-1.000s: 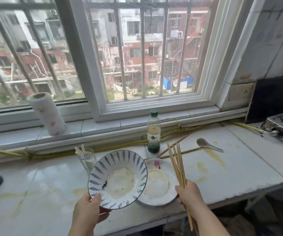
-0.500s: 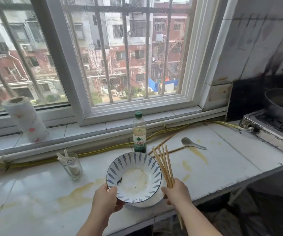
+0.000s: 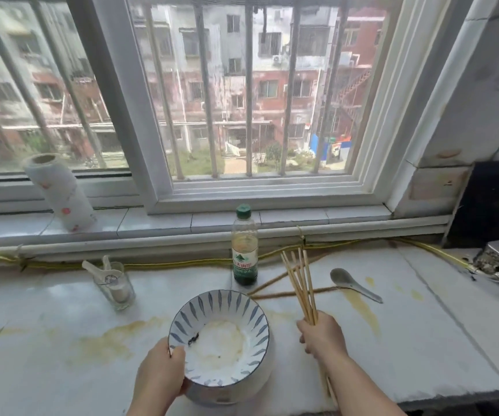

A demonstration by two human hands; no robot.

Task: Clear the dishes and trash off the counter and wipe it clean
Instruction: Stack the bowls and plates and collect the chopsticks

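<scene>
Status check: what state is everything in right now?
bowl: dirty, left hand grips its rim.
chopsticks: bundled in right hand.
bottle: upright, capped.
counter: stained yellow.
spoon: lying on counter.
glass: upright, holds white utensils.
paper roll: standing on windowsill.

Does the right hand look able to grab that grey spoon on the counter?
Probably not easily: the right hand grips a bundle of wooden chopsticks, though the grey spoon lies uncovered nearby.

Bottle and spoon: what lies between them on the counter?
Head view: two loose chopsticks lying flat, plus the bunch in the right hand.
</scene>
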